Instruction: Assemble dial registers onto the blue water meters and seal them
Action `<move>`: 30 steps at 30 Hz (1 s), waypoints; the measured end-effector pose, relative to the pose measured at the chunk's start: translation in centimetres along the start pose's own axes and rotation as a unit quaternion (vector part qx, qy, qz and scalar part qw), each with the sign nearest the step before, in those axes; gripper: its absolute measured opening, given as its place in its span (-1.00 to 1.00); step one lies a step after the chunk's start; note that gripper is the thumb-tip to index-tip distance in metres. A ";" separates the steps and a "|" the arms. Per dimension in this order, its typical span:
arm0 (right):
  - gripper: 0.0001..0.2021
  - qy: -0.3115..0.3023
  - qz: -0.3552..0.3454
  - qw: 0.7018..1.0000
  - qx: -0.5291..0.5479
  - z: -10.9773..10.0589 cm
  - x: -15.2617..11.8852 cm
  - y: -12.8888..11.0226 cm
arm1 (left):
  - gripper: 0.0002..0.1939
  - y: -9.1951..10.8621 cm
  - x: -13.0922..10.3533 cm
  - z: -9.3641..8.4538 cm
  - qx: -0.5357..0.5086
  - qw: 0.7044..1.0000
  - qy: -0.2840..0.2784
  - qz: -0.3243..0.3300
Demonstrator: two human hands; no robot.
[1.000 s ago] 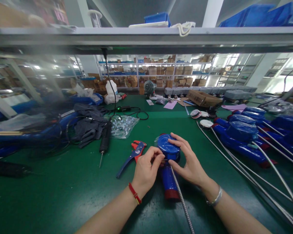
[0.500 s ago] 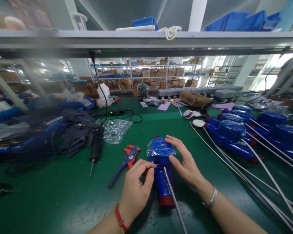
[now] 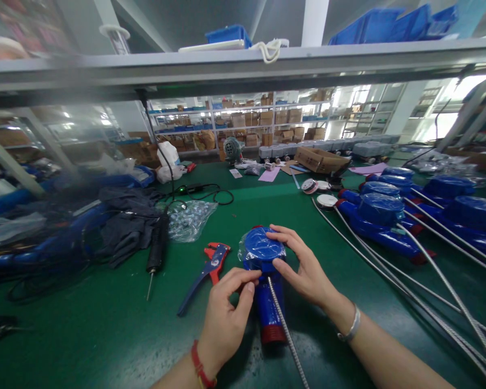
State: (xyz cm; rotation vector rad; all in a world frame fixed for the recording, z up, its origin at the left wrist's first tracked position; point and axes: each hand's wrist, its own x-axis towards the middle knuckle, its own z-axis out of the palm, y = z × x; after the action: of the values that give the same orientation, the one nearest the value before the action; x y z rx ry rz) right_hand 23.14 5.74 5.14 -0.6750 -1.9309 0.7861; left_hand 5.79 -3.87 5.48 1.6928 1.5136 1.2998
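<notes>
A blue meter (image 3: 263,254), wrapped in clear film, lies on the green worktop (image 3: 105,335). The right hand (image 3: 303,267) rests on its round cap; the left hand (image 3: 227,313) pinches at its near side, where a braided cable (image 3: 285,335) leaves it. Red-and-blue pliers (image 3: 204,275) lie just left of the meter.

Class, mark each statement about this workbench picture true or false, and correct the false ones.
1. Both hands touch the blue meter. True.
2. The left hand holds the wire stripper. False: the stripper lies untouched on the green mat.
3. A braided metal cable runs from the meter toward the camera. True.
4. The right hand rests on a cardboard box. False: it rests on the meter's round cap.
</notes>
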 end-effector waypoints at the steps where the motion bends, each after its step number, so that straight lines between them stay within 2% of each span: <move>1: -0.61 0.001 0.000 1.000 0.003 0.0 0.0 0.0 | -0.79 0.0 0.0 0.0 -0.008 1.000 -0.006 -0.004; 6: -0.61 0.005 -0.004 1.000 0.020 -0.2 0.0 0.2 | -0.79 -0.2 0.0 0.3 -0.034 0.999 -0.030 -0.027; 9: -0.57 0.006 0.025 0.995 0.094 -0.1 0.1 0.9 | -0.84 -0.8 0.0 0.7 -0.027 0.998 0.028 -0.050; 12: -0.51 0.034 0.088 0.977 0.192 0.2 0.2 1.7 | -0.74 -1.5 0.2 1.0 -0.023 0.994 0.079 -0.066; 14: -0.50 0.036 0.127 0.966 0.224 0.4 0.3 2.2 | -0.61 -1.8 0.3 1.0 -0.013 0.997 0.055 -0.058; 17: -0.54 -0.001 0.153 0.965 0.214 0.3 0.7 2.2 | -0.51 -1.9 0.4 0.7 0.006 1.000 0.002 -0.029; 22: -0.55 -0.088 0.181 0.966 0.159 -2.5 0.8 0.9 | -0.48 -1.8 0.6 -0.3 0.058 0.995 -0.066 0.043; 25: -0.50 -0.116 0.194 0.961 0.156 -4.6 -0.5 0.1 | -0.40 -1.4 0.5 -0.4 0.080 0.986 -0.112 0.096; 30: -0.43 -0.111 0.259 0.944 0.170 -7.3 -4.2 -0.4 | -0.26 0.0 0.5 0.6 0.127 0.959 -0.198 0.155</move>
State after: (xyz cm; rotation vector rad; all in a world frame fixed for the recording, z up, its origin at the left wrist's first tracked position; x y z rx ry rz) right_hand 31.45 4.22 5.95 -0.9221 -1.7582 1.5407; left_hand 6.32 -3.27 5.40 2.2680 1.2501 0.8519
